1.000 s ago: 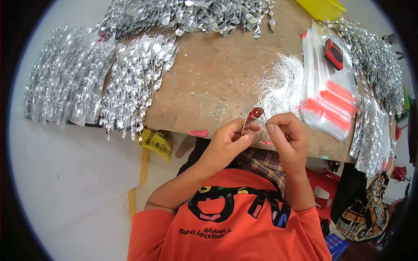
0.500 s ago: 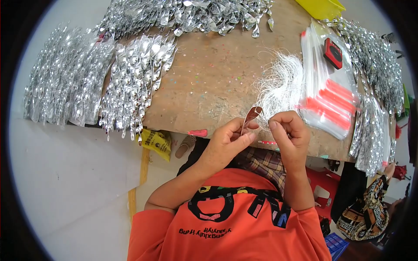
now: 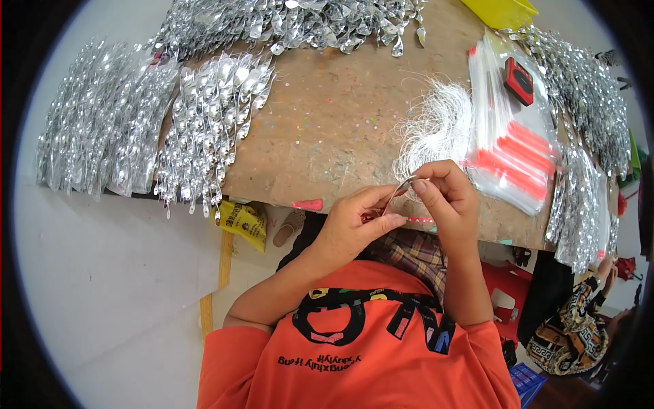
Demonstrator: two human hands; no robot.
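Observation:
Just beyond the table's near edge, my left hand [image 3: 354,221] pinches a thin, shiny, curved piece [image 3: 390,200] between thumb and fingers. It resembles the silver twisted drops lying around the table. My right hand [image 3: 449,201] is closed in a pinch, its fingertips meeting the upper end of that piece. Whatever lies between those right fingertips is too small to make out. A loose bundle of white thread [image 3: 439,126] lies on the table right behind my hands.
Silver drop strands [image 3: 214,116] hang over the table's left edge, with more [image 3: 586,88] at right. Clear plastic bags [image 3: 511,157] with red ends lie beside the thread, under a red-and-black device [image 3: 519,80]. A yellow basin [image 3: 504,12] stands far right. Another person [image 3: 575,327] sits at lower right.
My right hand has moved left, and its fingertips now meet the top of the shiny piece. The left hand has turned the piece slightly; it was apart from the right hand before.

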